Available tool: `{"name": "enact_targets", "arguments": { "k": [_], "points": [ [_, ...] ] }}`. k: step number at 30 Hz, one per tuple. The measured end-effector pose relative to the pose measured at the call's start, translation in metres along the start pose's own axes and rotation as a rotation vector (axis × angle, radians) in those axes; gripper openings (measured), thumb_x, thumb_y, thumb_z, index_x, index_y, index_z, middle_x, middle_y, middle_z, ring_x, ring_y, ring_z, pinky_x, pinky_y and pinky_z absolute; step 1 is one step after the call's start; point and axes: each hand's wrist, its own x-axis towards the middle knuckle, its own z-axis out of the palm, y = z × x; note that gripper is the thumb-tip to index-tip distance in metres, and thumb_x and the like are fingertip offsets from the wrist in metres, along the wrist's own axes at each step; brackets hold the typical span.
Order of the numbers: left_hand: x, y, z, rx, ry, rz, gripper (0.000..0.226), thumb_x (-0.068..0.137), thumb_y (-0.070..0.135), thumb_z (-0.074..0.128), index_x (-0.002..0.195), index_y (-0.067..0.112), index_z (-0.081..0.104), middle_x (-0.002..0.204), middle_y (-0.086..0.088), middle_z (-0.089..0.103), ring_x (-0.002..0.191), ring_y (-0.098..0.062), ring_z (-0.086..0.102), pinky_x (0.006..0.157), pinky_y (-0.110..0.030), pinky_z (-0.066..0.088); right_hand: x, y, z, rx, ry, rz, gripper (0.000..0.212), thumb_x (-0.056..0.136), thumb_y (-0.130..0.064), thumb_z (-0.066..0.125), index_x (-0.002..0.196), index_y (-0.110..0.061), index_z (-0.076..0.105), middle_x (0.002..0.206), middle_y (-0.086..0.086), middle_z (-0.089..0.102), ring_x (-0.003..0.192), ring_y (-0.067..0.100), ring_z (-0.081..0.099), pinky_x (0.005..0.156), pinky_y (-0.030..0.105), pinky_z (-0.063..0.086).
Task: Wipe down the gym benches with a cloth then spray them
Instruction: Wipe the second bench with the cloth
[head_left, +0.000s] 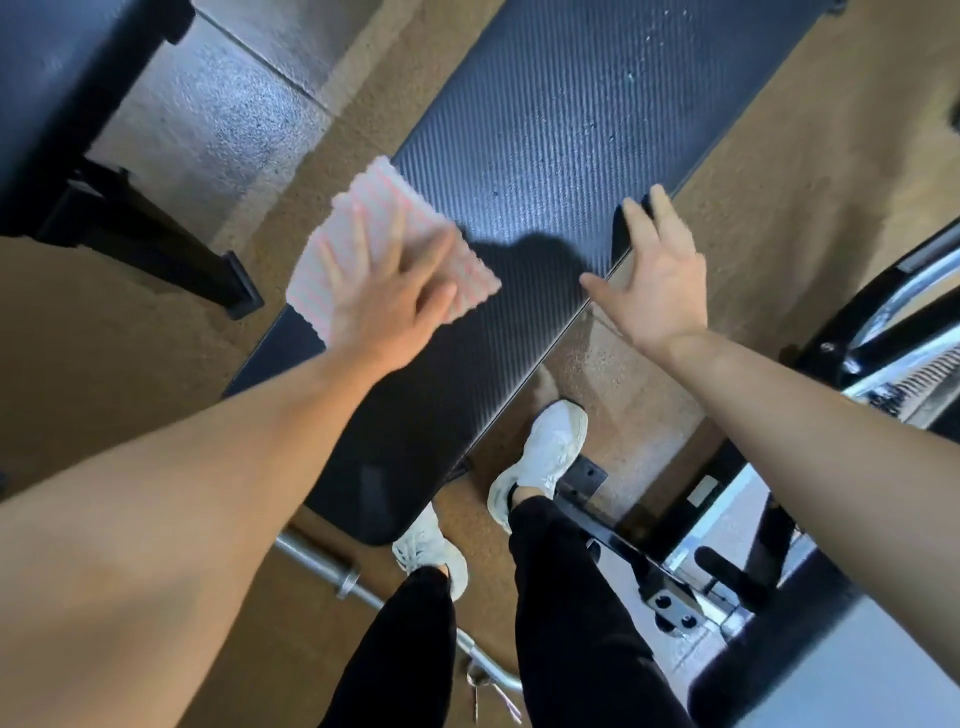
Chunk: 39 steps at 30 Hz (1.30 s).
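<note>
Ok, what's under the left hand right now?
The pink striped cloth, pressed flat by the left hand at the bench pad's left edge. The pad beneath the cloth is covered, so its state can't be seen.

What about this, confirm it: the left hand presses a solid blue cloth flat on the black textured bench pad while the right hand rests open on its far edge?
Wrong in one respect: the cloth is pink-and-white striped, not blue. The head view shows the left hand pressing it flat on the black textured bench pad, the right hand open on its edge.

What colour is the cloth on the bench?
The cloth is white with thin pink stripes, under the left hand; the head view shows it best.
</note>
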Motion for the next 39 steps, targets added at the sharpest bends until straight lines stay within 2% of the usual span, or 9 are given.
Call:
{"name": "enact_targets", "arguments": {
  "k": [3, 6, 16, 20, 24, 28, 32, 35, 39],
  "points": [
    [0.026, 0.012, -0.006, -0.002, 0.082, -0.187, 0.060, 0.101, 0.065, 0.015, 0.157, 0.050, 0.001, 0.171, -0.010, -0.009, 0.154, -0.050, -0.008, 0.111, -0.083, 0.003, 0.028, 0.015, -0.006, -0.105, 0.024, -0.030, 0.090, 0.090, -0.049, 0.070, 0.160, -0.012, 0.026, 0.170, 0.011, 0.015, 0.157, 0.032, 0.012, 0.123, 0.055, 0.022],
    [0.023, 0.031, -0.003, -0.033, 0.102, -0.177, 0.063, 0.103, 0.060, 0.018, 0.161, 0.039, 0.005, 0.172, -0.010, -0.004, 0.155, -0.047, -0.005, 0.115, -0.078, 0.004, 0.042, 0.028, -0.005, -0.184, -0.048, -0.071, 0.092, 0.090, -0.059, 0.064, 0.159, -0.012, 0.025, 0.170, 0.011, 0.015, 0.157, 0.034, 0.009, 0.124, 0.058, 0.017],
    [-0.006, 0.113, 0.034, 0.090, 0.073, 0.403, 0.071, 0.101, 0.065, 0.034, 0.163, 0.032, 0.021, 0.171, -0.007, 0.013, 0.155, -0.047, 0.007, 0.116, -0.076, 0.010, 0.051, 0.050, -0.027, -0.131, -0.186, -0.158, 0.081, 0.094, -0.055, 0.062, 0.160, -0.026, 0.026, 0.171, -0.001, 0.013, 0.158, 0.023, 0.007, 0.124, 0.054, 0.022],
    [0.008, 0.104, 0.020, 0.187, 0.017, 0.563, 0.065, 0.102, 0.064, 0.032, 0.161, 0.044, 0.014, 0.173, 0.000, 0.003, 0.157, -0.042, -0.004, 0.113, -0.078, 0.011, 0.055, 0.056, -0.042, 0.067, -0.179, -0.159, 0.059, 0.097, -0.040, 0.066, 0.151, -0.024, 0.048, 0.167, -0.003, 0.028, 0.156, 0.018, 0.019, 0.124, 0.052, 0.023],
    [0.053, 0.088, -0.008, 0.157, -0.003, 0.351, 0.063, 0.102, 0.066, 0.021, 0.161, 0.046, 0.007, 0.173, 0.000, -0.005, 0.156, -0.043, -0.007, 0.115, -0.078, 0.007, 0.066, 0.059, -0.055, 0.132, -0.066, -0.101, 0.056, 0.096, -0.039, 0.067, 0.147, -0.020, 0.053, 0.163, -0.001, 0.037, 0.151, 0.018, 0.034, 0.125, 0.047, 0.024],
    [0.107, 0.075, -0.032, 0.051, 0.034, 0.002, 0.062, 0.102, 0.067, 0.007, 0.159, 0.048, -0.007, 0.172, -0.002, -0.012, 0.156, -0.041, -0.013, 0.118, -0.075, 0.000, 0.087, 0.064, -0.057, -0.002, -0.049, -0.055, 0.082, 0.092, -0.045, 0.069, 0.158, -0.018, 0.029, 0.170, 0.008, 0.012, 0.158, 0.026, 0.008, 0.127, 0.048, 0.014],
    [0.132, 0.075, -0.038, 0.016, 0.056, -0.143, 0.063, 0.103, 0.066, 0.007, 0.157, 0.045, -0.017, 0.171, -0.005, -0.014, 0.156, -0.041, -0.014, 0.115, -0.078, 0.001, 0.099, 0.070, -0.051, -0.096, -0.134, -0.095, 0.092, 0.092, -0.052, 0.068, 0.161, -0.018, 0.018, 0.171, 0.009, 0.004, 0.158, 0.028, -0.001, 0.128, 0.047, 0.011],
    [0.129, 0.097, -0.036, 0.019, 0.052, -0.125, 0.067, 0.103, 0.063, 0.009, 0.160, 0.037, -0.014, 0.171, -0.008, -0.013, 0.156, -0.043, -0.011, 0.116, -0.077, 0.003, 0.104, 0.074, -0.055, -0.102, -0.172, -0.091, 0.095, 0.090, -0.058, 0.067, 0.162, -0.022, 0.018, 0.172, 0.007, 0.003, 0.159, 0.026, 0.000, 0.128, 0.048, 0.013],
    [0.112, 0.139, -0.024, 0.024, 0.033, 0.187, 0.070, 0.103, 0.068, 0.019, 0.163, 0.038, 0.000, 0.172, -0.003, -0.009, 0.157, -0.040, -0.010, 0.119, -0.073, -0.004, 0.109, 0.082, -0.060, -0.110, -0.222, -0.114, 0.093, 0.090, -0.057, 0.067, 0.162, -0.027, 0.017, 0.172, 0.002, 0.002, 0.159, 0.022, 0.002, 0.127, 0.051, 0.015]
  ]
}}
